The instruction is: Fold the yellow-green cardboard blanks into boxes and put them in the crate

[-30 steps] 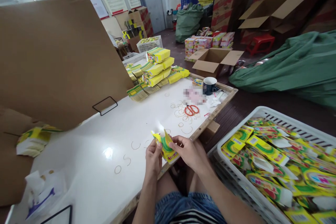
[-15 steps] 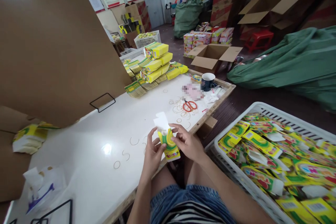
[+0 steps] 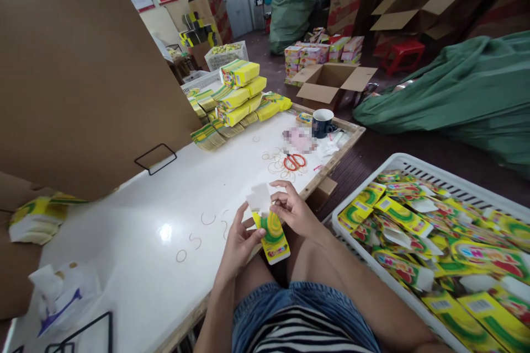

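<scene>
A small yellow and green carton hangs tilted over my lap, its white end flap standing up at the top. My left hand grips the carton's left side, thumb across the printed front. At the upper right edge, by the flap, my right hand pinches the carton between thumb and fingers, with the index finger raised. The fingers behind the carton are partly hidden. On the white table just beyond lie several loose rubber bands.
Right of my legs, a white basket holds many similar cartons. Red-handled scissors and a dark mug sit near the table's right edge. Stacks of flat cartons stand at the back; a large cardboard sheet rises on the left.
The carton has dropped slightly and shows more of its printed front. My right hand has shifted up towards the flap, index finger lifting. The whole view has moved a little.
</scene>
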`<action>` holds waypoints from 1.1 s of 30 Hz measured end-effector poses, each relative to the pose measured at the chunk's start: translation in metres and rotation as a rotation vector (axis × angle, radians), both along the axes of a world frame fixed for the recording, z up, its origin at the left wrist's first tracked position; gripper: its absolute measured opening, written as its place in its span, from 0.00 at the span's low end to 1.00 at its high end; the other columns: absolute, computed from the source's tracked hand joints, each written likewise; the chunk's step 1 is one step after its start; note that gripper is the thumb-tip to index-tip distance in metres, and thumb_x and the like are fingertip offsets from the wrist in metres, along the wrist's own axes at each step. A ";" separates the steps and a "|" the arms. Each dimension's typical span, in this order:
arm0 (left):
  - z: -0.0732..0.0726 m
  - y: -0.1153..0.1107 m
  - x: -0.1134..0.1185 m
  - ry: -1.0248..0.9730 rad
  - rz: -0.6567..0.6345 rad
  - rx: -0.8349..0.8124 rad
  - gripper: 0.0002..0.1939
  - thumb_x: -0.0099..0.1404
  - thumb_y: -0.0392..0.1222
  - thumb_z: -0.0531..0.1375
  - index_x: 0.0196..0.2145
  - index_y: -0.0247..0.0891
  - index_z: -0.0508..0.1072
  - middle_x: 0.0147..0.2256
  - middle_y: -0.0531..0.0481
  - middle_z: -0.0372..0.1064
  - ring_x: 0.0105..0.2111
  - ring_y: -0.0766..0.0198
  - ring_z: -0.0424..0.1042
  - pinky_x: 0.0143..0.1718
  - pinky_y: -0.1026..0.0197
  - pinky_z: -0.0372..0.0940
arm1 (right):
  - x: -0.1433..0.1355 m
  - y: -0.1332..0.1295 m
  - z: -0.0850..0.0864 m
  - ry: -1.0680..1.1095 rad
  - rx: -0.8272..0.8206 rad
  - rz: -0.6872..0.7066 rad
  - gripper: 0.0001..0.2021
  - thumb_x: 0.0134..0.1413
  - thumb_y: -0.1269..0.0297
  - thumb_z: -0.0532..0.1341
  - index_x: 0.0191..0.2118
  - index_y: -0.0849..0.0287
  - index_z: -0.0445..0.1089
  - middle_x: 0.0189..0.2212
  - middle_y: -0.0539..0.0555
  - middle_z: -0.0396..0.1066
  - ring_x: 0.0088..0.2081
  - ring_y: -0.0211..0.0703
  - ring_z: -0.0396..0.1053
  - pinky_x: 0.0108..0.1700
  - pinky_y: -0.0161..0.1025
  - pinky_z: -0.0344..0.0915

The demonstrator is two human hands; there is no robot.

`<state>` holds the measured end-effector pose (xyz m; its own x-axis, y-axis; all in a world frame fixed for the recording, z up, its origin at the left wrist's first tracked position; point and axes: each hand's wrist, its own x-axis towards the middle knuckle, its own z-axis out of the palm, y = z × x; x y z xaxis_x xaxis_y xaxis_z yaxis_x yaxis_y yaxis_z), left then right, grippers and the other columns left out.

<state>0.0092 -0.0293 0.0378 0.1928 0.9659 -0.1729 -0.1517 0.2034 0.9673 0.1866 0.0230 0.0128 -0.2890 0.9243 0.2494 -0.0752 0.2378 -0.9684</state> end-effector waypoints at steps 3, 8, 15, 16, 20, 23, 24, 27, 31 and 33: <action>-0.003 0.003 0.001 0.078 0.024 0.023 0.29 0.57 0.46 0.67 0.53 0.40 0.62 0.43 0.44 0.75 0.35 0.59 0.77 0.33 0.62 0.71 | 0.008 0.001 0.004 -0.045 0.070 0.004 0.13 0.62 0.57 0.57 0.46 0.56 0.73 0.38 0.54 0.70 0.42 0.42 0.68 0.44 0.39 0.64; -0.004 0.004 0.009 0.217 0.088 0.086 0.25 0.60 0.43 0.64 0.53 0.39 0.64 0.44 0.45 0.75 0.34 0.62 0.77 0.34 0.63 0.71 | 0.019 -0.003 0.016 -0.183 -0.120 0.128 0.13 0.57 0.59 0.61 0.46 0.58 0.71 0.27 0.48 0.68 0.28 0.37 0.64 0.31 0.34 0.60; -0.004 0.003 0.016 0.152 0.021 0.075 0.27 0.61 0.44 0.63 0.56 0.39 0.61 0.46 0.43 0.74 0.37 0.60 0.77 0.36 0.61 0.71 | 0.011 -0.004 0.019 -0.503 -0.076 -0.002 0.18 0.49 0.73 0.61 0.47 0.54 0.63 0.19 0.40 0.60 0.23 0.36 0.62 0.27 0.30 0.53; -0.003 0.003 0.016 0.146 0.021 0.074 0.27 0.61 0.44 0.63 0.56 0.39 0.61 0.46 0.42 0.74 0.37 0.60 0.77 0.36 0.61 0.71 | 0.010 -0.004 0.020 -0.533 -0.070 -0.012 0.18 0.49 0.72 0.62 0.47 0.54 0.62 0.20 0.41 0.60 0.24 0.36 0.62 0.27 0.31 0.53; -0.001 0.003 0.019 0.142 0.038 0.079 0.28 0.60 0.44 0.64 0.56 0.38 0.62 0.46 0.42 0.74 0.37 0.60 0.77 0.37 0.61 0.71 | 0.006 -0.006 0.023 -0.674 -0.040 -0.058 0.19 0.49 0.69 0.63 0.48 0.53 0.62 0.21 0.43 0.63 0.24 0.38 0.63 0.28 0.32 0.51; 0.001 0.004 0.019 0.146 0.077 0.087 0.28 0.59 0.44 0.65 0.55 0.38 0.63 0.45 0.42 0.75 0.36 0.60 0.77 0.36 0.61 0.71 | 0.007 -0.006 0.022 -0.715 0.025 -0.111 0.19 0.51 0.68 0.64 0.50 0.53 0.64 0.23 0.46 0.67 0.26 0.40 0.65 0.30 0.33 0.54; 0.001 0.004 0.018 0.138 0.086 0.086 0.28 0.58 0.45 0.66 0.55 0.38 0.63 0.44 0.43 0.75 0.36 0.59 0.77 0.37 0.60 0.71 | 0.008 -0.006 0.020 -0.672 0.054 -0.108 0.19 0.52 0.67 0.64 0.51 0.52 0.66 0.26 0.47 0.70 0.27 0.40 0.66 0.32 0.34 0.56; 0.002 0.006 0.016 0.089 0.086 0.068 0.28 0.57 0.45 0.67 0.53 0.38 0.64 0.42 0.43 0.76 0.37 0.58 0.77 0.38 0.59 0.72 | 0.015 -0.007 0.014 -0.422 0.079 -0.070 0.12 0.58 0.64 0.61 0.47 0.53 0.71 0.39 0.52 0.74 0.29 0.39 0.67 0.34 0.36 0.62; -0.003 0.004 0.031 0.017 0.071 0.051 0.24 0.56 0.46 0.68 0.48 0.39 0.66 0.39 0.45 0.77 0.34 0.59 0.77 0.35 0.60 0.71 | 0.025 -0.018 0.004 -0.164 -0.020 -0.100 0.11 0.60 0.58 0.59 0.42 0.57 0.75 0.36 0.53 0.76 0.32 0.41 0.70 0.36 0.37 0.67; -0.005 0.002 0.049 -0.031 0.030 0.065 0.22 0.57 0.45 0.67 0.47 0.39 0.67 0.38 0.46 0.77 0.34 0.60 0.77 0.35 0.61 0.71 | 0.031 -0.027 0.005 -0.094 -0.070 -0.150 0.12 0.57 0.56 0.62 0.42 0.58 0.76 0.35 0.54 0.76 0.35 0.43 0.72 0.38 0.38 0.68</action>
